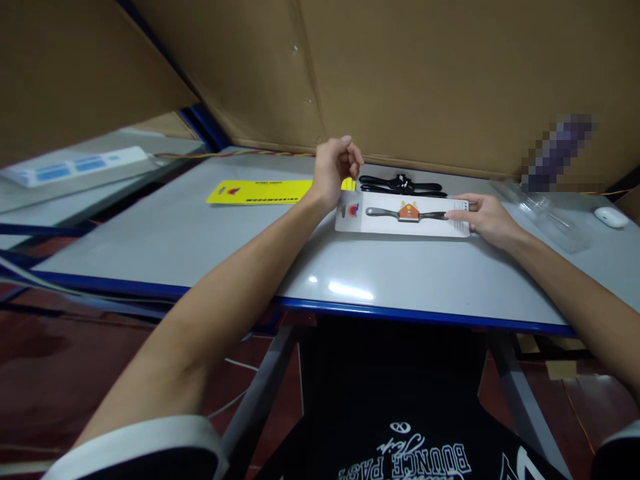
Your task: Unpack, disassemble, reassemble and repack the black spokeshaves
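Grasping a white printed spokeshave card point(385, 227) at its right end in the right hand point(493, 220), laying the thumb across the front face and wrapping the other fingers around the edge and behind. Holding it face-up toward the camera, over the middle of a grey tabletop point(150, 233) edged in blue, just in front of two black spokeshaves point(400, 182) and partly covering the nearer one from view. Unable to tell from here whether touching the surface or slightly lifted. Raising the left hand point(333, 167) beside the card's left end, bent at the wrist and loosely curled at the fingers, between the spokeshaves and a yellow card point(265, 192) lettered "WOODWORKING". Unable to tell whether clenched around anything inside that curl. At far right, near a white rounded mouse-like object point(611, 217), lying on the same top beside clear plastic packaging point(555, 220). Beyond, along the back, rising behind everything as a brown cardboard panel point(425, 80). On the neighbouring surface at left, resting as a white power strip point(85, 167) with blue panels.
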Action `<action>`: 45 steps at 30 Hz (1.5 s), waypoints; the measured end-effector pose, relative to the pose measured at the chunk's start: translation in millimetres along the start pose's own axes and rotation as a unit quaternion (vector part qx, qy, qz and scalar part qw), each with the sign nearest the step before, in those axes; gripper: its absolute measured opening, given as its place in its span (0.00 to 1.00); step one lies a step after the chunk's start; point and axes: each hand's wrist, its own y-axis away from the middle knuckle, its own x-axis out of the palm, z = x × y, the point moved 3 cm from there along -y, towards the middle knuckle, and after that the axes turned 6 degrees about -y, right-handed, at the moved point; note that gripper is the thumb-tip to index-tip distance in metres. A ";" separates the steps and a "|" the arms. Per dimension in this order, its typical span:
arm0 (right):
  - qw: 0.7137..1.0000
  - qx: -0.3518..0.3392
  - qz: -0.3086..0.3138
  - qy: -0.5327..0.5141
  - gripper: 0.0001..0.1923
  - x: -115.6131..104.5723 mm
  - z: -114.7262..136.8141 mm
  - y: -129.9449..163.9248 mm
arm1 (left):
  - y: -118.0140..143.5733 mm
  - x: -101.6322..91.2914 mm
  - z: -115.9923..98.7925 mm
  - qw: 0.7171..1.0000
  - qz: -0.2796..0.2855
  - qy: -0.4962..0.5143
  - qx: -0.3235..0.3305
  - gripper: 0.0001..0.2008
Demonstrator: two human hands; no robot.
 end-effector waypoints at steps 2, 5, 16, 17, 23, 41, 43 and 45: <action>1.000 0.004 -0.007 0.002 0.26 -0.5 -1.3 -0.5 | 0.0 0.2 1.6 1.000 0.006 -0.018 -0.004 0.25; 0.999 -0.006 -0.011 0.039 0.22 -2.0 -1.0 0.0 | 0.9 1.6 3.1 0.999 0.018 -0.039 -0.010 0.26; 0.993 -0.076 0.057 0.068 0.30 -2.1 8.2 1.8 | -4.2 -1.9 9.6 1.000 -0.018 -0.018 0.007 0.25; 0.992 -0.083 0.062 0.068 0.31 -2.6 10.4 2.6 | -6.6 -4.5 11.8 0.999 -0.024 -0.025 0.008 0.25; 0.983 -0.180 -0.039 0.001 0.33 -33.7 16.4 -9.8 | -22.2 -31.4 30.8 0.984 -0.086 -0.155 -0.021 0.25; 0.894 -0.284 -0.235 0.253 0.06 -75.2 -4.1 -25.4 | 23.3 25.2 19.8 0.798 0.252 -0.541 0.079 0.35; 0.892 -0.298 -0.187 0.284 0.04 -68.5 -2.8 -24.1 | 26.5 29.8 23.1 0.782 0.283 -0.554 0.030 0.37; 0.889 -0.292 -0.145 0.322 0.09 -65.2 -6.2 -25.4 | 27.6 31.7 23.3 0.774 0.293 -0.562 -0.003 0.38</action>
